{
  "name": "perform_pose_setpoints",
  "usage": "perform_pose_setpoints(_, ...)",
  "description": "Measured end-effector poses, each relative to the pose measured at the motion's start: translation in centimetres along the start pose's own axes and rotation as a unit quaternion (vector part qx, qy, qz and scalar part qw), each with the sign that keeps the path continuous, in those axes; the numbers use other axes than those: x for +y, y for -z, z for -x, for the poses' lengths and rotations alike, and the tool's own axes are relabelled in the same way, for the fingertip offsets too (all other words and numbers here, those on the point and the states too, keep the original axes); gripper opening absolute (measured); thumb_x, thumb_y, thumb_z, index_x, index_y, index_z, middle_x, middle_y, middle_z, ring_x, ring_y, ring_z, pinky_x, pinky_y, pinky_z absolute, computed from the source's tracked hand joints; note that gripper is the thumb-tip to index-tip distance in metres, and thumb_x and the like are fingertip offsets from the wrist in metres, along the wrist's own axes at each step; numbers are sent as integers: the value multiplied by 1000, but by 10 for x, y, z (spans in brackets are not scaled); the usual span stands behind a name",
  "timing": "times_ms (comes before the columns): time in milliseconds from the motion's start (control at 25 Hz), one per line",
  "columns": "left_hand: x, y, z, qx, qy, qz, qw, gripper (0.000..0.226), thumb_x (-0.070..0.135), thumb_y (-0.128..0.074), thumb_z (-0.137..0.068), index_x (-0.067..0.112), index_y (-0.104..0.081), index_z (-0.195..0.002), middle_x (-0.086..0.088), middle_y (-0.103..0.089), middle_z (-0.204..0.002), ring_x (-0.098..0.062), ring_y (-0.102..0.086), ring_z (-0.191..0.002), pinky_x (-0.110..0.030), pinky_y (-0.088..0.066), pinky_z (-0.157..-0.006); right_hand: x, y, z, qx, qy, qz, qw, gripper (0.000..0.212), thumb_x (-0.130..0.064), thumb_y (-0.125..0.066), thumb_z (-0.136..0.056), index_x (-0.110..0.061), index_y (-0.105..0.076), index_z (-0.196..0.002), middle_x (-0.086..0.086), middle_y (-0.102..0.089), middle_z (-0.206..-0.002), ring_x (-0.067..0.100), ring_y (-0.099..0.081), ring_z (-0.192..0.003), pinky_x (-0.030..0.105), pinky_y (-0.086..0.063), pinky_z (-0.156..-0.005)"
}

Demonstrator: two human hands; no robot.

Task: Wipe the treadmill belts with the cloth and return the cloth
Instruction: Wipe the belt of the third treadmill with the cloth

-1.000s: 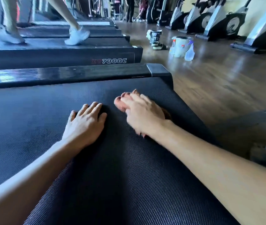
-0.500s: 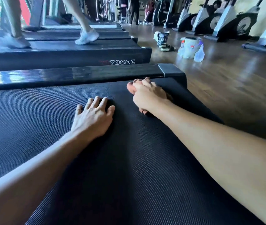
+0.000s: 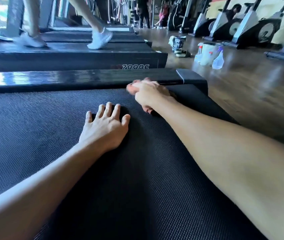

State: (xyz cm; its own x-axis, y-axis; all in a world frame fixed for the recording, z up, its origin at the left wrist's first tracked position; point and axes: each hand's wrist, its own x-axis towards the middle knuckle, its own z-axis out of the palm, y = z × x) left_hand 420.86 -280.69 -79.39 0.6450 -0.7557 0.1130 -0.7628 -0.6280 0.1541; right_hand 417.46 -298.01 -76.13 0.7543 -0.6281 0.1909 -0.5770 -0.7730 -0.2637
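The black ribbed treadmill belt (image 3: 51,122) fills the lower view. My left hand (image 3: 105,126) lies flat on it with fingers spread. My right hand (image 3: 152,96) is farther out, at the belt's far edge against the glossy black side rail (image 3: 85,78). Its fingers are curled over a pinkish-orange cloth (image 3: 131,87) pressed onto the belt. Only small bits of the cloth show, past the fingertips and under the heel of the hand, and the hand is motion-blurred.
On the neighbouring treadmill (image 3: 85,56) a person walks in white shoes (image 3: 100,38). A spray bottle (image 3: 218,59), a white container (image 3: 207,53) and a pair of shoes (image 3: 178,45) stand on the wooden floor to the right. Exercise bikes (image 3: 259,30) line the right wall.
My right hand has slid the cloth away across the belt to the far side rail. My left hand has stayed flat on the belt.
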Motion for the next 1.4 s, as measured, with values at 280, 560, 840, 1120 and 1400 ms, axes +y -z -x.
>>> perform_pose_setpoints(280, -1, 1, 2, 9, 0, 5, 1000, 62, 54, -15, -99, 26, -9, -154, 2, -2, -163, -15, 4, -149, -48, 2, -119, -7, 0, -12, 7, -91, 62, 994, 46, -21, -43, -92, -25, -44, -138, 6, -37, -149, 32, -34, -135, 47, -31, -108)
perform_pose_setpoints(560, -2, -2, -1, 15, -1, 20, 1000, 62, 55, -16, -98, 27, -14, -153, 4, -6, -162, -14, 1, -149, -49, -1, -119, 34, 16, 0, 40, -130, 67, 988, 47, -17, -45, -92, -26, -43, -138, 3, -40, -148, 30, -37, -135, 41, -32, -106)
perform_pose_setpoints(840, -4, -6, -5, 32, -8, 17, 999, 62, 56, -16, -97, 26, -18, -152, 6, -13, -160, -13, -3, -149, -50, -3, -119, 51, 13, 2, 43, -81, 16, 996, 48, -23, -44, -91, -32, -43, -138, -1, -42, -146, 31, -41, -132, 40, -34, -104)
perform_pose_setpoints(1120, -6, -7, -7, 46, -18, 12, 999, 59, 56, -16, -95, 26, -28, -144, 2, -25, -154, -15, -14, -145, -52, -9, -117, 34, 8, 14, 28, 16, 4, 999, 45, -34, -42, -95, -42, -43, -138, -9, -41, -150, 26, -42, -133, 39, -34, -105)
perform_pose_setpoints(1400, -3, 1, -1, 43, -6, 36, 998, 55, 54, -25, -97, 28, -31, -146, 5, -25, -156, -12, -14, -146, -46, -8, -116, 32, 7, 56, 43, -7, 48, 998, 46, -23, -46, -92, -32, -42, -137, -4, -40, -147, 26, -40, -129, 38, -31, -104)
